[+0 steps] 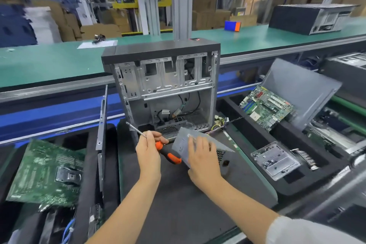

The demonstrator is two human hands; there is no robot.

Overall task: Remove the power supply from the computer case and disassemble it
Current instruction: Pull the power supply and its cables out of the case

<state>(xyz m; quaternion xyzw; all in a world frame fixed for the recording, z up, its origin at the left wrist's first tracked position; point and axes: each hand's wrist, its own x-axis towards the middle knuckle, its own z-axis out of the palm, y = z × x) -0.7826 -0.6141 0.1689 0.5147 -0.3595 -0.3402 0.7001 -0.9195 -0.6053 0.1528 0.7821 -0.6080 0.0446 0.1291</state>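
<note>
The open computer case (166,85) stands upright on the dark foam mat (178,200), its inside mostly bare with a few loose cables. In front of it lies the grey metal power supply (200,136), tilted, with its wire bundle (219,125) trailing toward the case's right corner. My right hand (202,156) rests flat on the power supply's top panel and grips its near edge. My left hand (149,150) holds an orange-and-black screwdriver (168,153), its metal shaft pointing up and left, just left of the power supply.
A green motherboard (47,172) lies in the left tray beside an upright side panel (102,134). Right of the mat, another motherboard (265,107), a grey panel (301,89) and a metal part holding screws (277,159) sit in foam. Behind runs a green conveyor (49,61) carrying another case (311,18).
</note>
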